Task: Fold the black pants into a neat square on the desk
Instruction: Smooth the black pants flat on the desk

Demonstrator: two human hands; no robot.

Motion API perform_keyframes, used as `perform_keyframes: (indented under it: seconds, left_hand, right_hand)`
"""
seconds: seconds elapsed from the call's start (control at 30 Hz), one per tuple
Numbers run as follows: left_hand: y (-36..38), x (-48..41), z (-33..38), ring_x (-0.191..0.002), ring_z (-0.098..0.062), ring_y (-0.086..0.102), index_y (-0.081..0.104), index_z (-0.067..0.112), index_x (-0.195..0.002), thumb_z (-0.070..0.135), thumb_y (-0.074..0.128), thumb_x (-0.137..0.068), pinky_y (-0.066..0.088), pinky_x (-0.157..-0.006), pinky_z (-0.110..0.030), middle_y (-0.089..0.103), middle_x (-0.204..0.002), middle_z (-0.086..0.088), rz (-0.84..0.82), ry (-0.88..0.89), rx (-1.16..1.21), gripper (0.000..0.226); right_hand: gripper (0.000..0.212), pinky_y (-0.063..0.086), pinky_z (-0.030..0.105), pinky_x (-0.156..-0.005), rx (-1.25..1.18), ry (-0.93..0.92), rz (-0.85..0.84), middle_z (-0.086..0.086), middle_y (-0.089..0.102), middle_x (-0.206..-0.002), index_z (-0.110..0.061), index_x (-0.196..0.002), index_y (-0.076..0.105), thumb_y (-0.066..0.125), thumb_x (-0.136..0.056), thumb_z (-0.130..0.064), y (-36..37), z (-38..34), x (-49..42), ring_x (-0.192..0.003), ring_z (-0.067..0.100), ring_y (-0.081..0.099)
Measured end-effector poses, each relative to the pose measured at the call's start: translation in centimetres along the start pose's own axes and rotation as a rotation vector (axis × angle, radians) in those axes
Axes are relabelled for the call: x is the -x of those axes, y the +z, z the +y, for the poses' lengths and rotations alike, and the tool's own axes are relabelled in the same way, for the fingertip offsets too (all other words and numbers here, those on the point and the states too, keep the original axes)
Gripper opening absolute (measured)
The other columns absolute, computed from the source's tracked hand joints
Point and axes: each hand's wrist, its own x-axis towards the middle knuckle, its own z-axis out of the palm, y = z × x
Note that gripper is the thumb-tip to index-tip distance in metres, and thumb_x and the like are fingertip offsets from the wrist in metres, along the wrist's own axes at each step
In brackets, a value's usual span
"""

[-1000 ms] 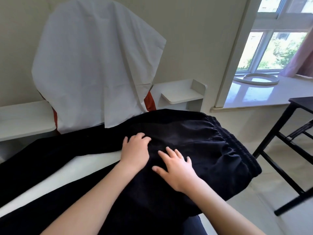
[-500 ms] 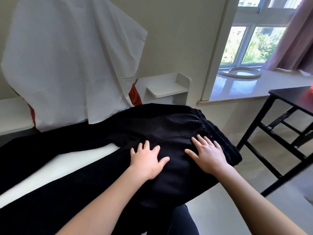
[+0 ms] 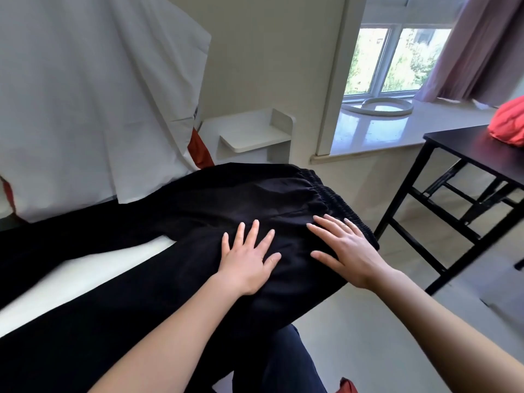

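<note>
The black pants (image 3: 215,199) lie spread out on the white desk (image 3: 93,268), the elastic waistband at the right end and the two legs running off to the left with bare desk between them. My left hand (image 3: 249,259) rests flat on the seat of the pants, fingers spread. Just to its right, my right hand (image 3: 346,248) presses flat near the waistband with fingers apart. Neither hand grips the cloth.
A white cloth (image 3: 93,89) hangs over something tall behind the desk. A small white shelf (image 3: 252,134) stands at the back. To the right stands a black table (image 3: 476,157) with a red bundle (image 3: 510,120), beside a window sill.
Both hands have slid to the right over the pants toward the waistband, fingers spreading flat. The view has swung right, bringing the black table closer.
</note>
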Motion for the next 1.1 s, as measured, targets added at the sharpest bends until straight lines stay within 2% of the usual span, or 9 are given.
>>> perform_keyframes:
  seconds: [0.1, 0.23, 0.33, 0.4, 0.6, 0.73, 0.8, 0.93, 1.1]
  left_hand:
    - [0.2, -0.1, 0.1, -0.145, -0.025, -0.020, -0.002, 0.042, -0.150, 0.065, 0.012, -0.092, -0.012, -0.113, -0.054, -0.017, -0.160, 0.003, 0.013, -0.001, -0.006, 0.064]
    - [0.1, 0.0, 0.1, -0.146, -0.023, -0.018, 0.000, 0.041, -0.151, 0.065, 0.013, -0.092, -0.010, -0.114, -0.053, -0.015, -0.161, 0.004, 0.020, -0.005, 0.006, 0.064]
    - [-0.3, 0.6, 0.9, -0.147, -0.024, -0.010, 0.010, 0.037, -0.152, 0.060, 0.019, -0.095, -0.004, -0.116, -0.053, -0.005, -0.162, 0.001, 0.062, -0.026, 0.039, 0.061]
    - [-0.2, 1.4, 2.0, -0.148, -0.025, 0.000, 0.021, 0.032, -0.150, 0.056, 0.024, -0.096, 0.002, -0.117, -0.053, 0.006, -0.162, -0.002, 0.130, -0.053, 0.073, 0.059]
    - [0.3, 4.1, 5.9, -0.144, -0.021, 0.017, 0.033, 0.030, -0.145, 0.073, 0.026, -0.083, 0.010, -0.115, -0.052, 0.025, -0.157, -0.001, 0.262, 0.009, 0.039, 0.076]
    - [0.0, 4.9, 7.0, -0.140, -0.019, 0.022, 0.022, 0.029, -0.148, 0.090, 0.022, -0.067, 0.013, -0.114, -0.054, 0.028, -0.153, 0.002, 0.262, 0.006, 0.035, 0.101]
    - [-0.5, 5.3, 7.3, -0.137, -0.020, 0.027, 0.015, 0.029, -0.149, 0.093, 0.030, -0.062, 0.016, -0.113, -0.054, 0.029, -0.151, 0.003, 0.285, -0.011, 0.030, 0.109]
    - [-1.9, 5.8, 6.9, -0.118, -0.026, 0.039, 0.004, 0.028, -0.148, 0.062, 0.062, -0.073, 0.031, -0.099, -0.046, 0.034, -0.138, -0.006, 0.352, -0.063, -0.190, 0.101]
    - [-4.4, 6.3, 4.7, -0.094, -0.022, 0.049, 0.026, 0.023, -0.132, 0.027, 0.066, -0.077, 0.034, -0.071, -0.034, 0.042, -0.114, -0.004, 0.399, -0.186, -0.236, 0.068]
  right_hand:
    - [0.078, 0.011, 0.048, -0.120, 0.093, -0.133, -0.019, -0.008, 0.009, -0.163, -0.038, -0.153, 0.015, 0.029, -0.088, -0.078, 0.4, 1.7, 2.1, -0.150, 0.015, 0.000]
    - [0.096, 0.002, 0.050, -0.120, 0.234, -0.239, -0.076, -0.003, 0.000, -0.164, -0.035, -0.154, 0.009, 0.042, -0.078, -0.083, 0.5, 3.1, 3.3, -0.150, 0.022, -0.004]
    - [0.087, 0.017, 0.051, -0.118, 0.284, -0.275, -0.028, 0.001, 0.015, -0.162, -0.033, -0.153, 0.018, 0.067, -0.082, -0.041, 0.4, 3.3, 3.3, -0.149, 0.027, 0.011]
    - [0.082, 0.023, 0.051, -0.116, 0.256, -0.285, 0.032, 0.003, 0.026, -0.159, -0.029, -0.151, 0.031, 0.071, -0.080, -0.020, 0.4, 3.0, 3.1, -0.146, 0.029, 0.023]
    - [0.056, 0.043, 0.053, -0.103, 0.173, -0.340, 0.183, 0.005, 0.063, -0.131, -0.018, -0.122, 0.067, 0.082, -0.069, -0.010, -0.8, 2.2, 2.8, -0.123, 0.030, 0.057]
    - [0.037, 0.053, 0.039, -0.086, 0.058, -0.235, 0.258, 0.001, 0.070, -0.098, -0.015, -0.104, 0.071, 0.077, -0.069, -0.005, -2.3, 0.9, 1.6, -0.091, 0.028, 0.068]
    - [0.034, 0.051, 0.038, -0.079, 0.042, -0.154, 0.229, 0.002, 0.069, -0.096, -0.015, -0.104, 0.067, 0.067, -0.072, -0.006, -3.2, 0.1, 0.4, -0.089, 0.030, 0.065]
    - [0.031, 0.046, 0.036, -0.074, 0.052, -0.071, 0.173, -0.001, 0.069, -0.100, -0.020, -0.108, 0.060, 0.055, -0.078, -0.015, -4.5, -0.6, -2.1, -0.093, 0.029, 0.061]
    - [0.027, 0.040, 0.032, -0.064, 0.022, -0.064, 0.122, -0.005, 0.068, -0.096, -0.025, -0.106, 0.056, 0.049, -0.080, -0.024, -5.4, -0.5, -3.6, -0.083, 0.027, 0.059]
